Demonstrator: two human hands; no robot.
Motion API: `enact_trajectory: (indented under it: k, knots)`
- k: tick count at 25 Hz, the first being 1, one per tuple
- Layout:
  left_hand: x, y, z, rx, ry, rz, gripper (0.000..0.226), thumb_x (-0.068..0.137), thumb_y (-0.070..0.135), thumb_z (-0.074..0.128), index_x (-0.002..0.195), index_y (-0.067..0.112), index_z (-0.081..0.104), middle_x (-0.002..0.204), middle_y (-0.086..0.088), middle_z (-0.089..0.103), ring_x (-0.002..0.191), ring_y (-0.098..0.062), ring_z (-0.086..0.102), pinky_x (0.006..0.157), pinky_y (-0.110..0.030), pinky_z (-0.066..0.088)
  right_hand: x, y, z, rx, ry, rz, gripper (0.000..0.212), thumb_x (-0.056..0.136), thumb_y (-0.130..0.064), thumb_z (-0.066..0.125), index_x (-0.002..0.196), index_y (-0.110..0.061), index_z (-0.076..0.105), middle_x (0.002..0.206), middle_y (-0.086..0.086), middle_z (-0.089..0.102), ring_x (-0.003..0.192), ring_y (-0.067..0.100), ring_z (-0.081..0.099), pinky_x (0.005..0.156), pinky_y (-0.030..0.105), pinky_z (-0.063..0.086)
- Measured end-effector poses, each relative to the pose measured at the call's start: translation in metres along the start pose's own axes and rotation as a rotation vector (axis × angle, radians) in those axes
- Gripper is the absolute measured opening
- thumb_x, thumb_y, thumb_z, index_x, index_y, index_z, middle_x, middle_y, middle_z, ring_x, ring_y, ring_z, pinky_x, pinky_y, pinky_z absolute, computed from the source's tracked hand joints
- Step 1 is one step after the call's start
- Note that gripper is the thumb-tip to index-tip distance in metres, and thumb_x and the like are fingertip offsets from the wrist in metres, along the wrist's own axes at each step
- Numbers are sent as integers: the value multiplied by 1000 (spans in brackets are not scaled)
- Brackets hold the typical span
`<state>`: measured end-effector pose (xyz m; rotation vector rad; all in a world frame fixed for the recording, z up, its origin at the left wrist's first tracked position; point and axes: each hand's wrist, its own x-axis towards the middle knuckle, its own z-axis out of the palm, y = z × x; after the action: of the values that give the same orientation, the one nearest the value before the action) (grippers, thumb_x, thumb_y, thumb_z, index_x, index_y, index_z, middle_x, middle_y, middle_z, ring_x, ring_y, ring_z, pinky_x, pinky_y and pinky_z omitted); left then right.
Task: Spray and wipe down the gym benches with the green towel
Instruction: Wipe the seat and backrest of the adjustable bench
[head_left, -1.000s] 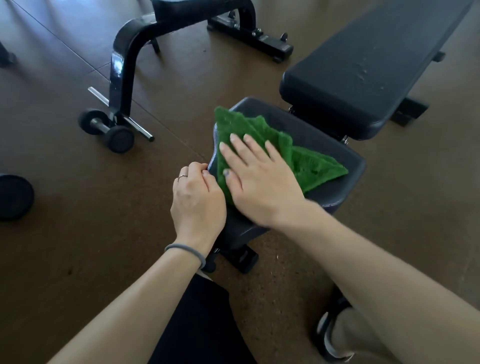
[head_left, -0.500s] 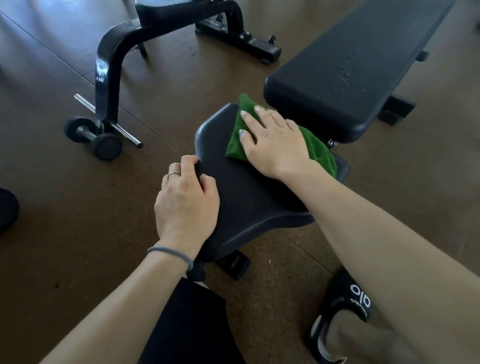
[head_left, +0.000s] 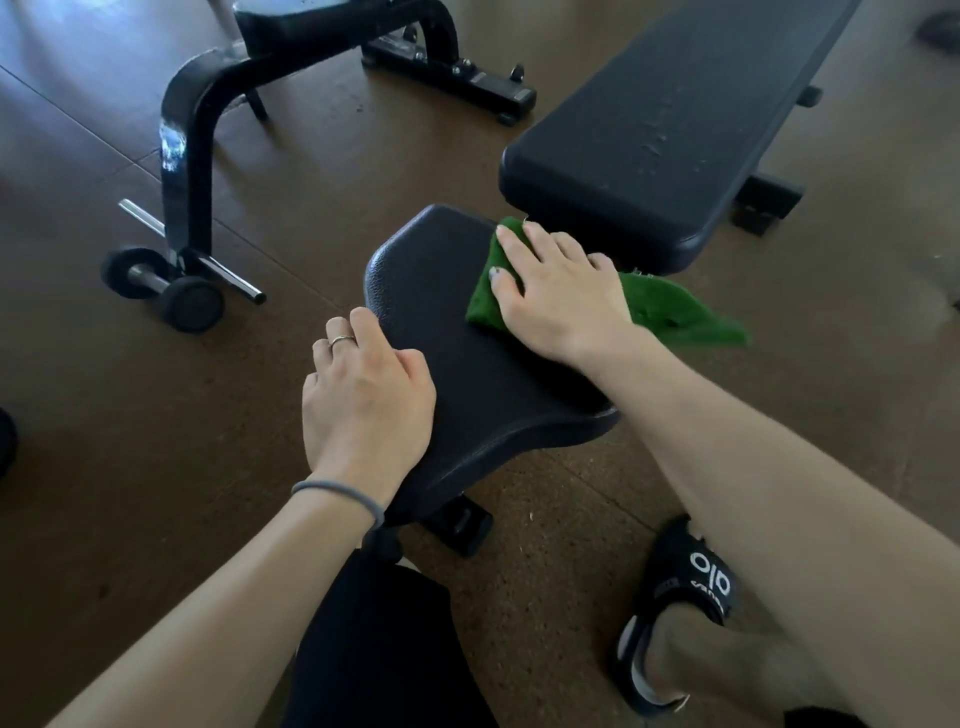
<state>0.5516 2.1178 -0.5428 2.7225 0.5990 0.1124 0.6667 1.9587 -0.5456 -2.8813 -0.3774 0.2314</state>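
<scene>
We see through one wide-angle head camera, looking forward and steeply down from above the seat pad (head_left: 467, 364), which lies close, mid-frame. Both forearms enter from the bottom edge; the floor (head_left: 130, 493) fills the sides, bending at the frame's edges.

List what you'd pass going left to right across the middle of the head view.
Bench wheels → left hand gripping the seat pad → right hand pressing the green towel.
</scene>
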Motion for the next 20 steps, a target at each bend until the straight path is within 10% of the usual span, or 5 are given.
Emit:
enact_trajectory:
  k: [13,20]
  knots:
    - [-4,1,-1,-32,26,-23,38,101,23,41,137,9,46,135,-15,51,125,-34,48,87,-49,45,-139,-58,60,190,347,283,58,106,-43,22,161,-27,30,171,3,17,160,25,1,124,66,8]
    - [-2,-3,0,-78,36,-29,35,102,27,43,134,12,47,133,-12,52,124,-32,48,89,-52,46,-60,15,11,103,164,260,56,106,-48,22,161,-36,24,171,-4,16,158,18,7,122,67,7]
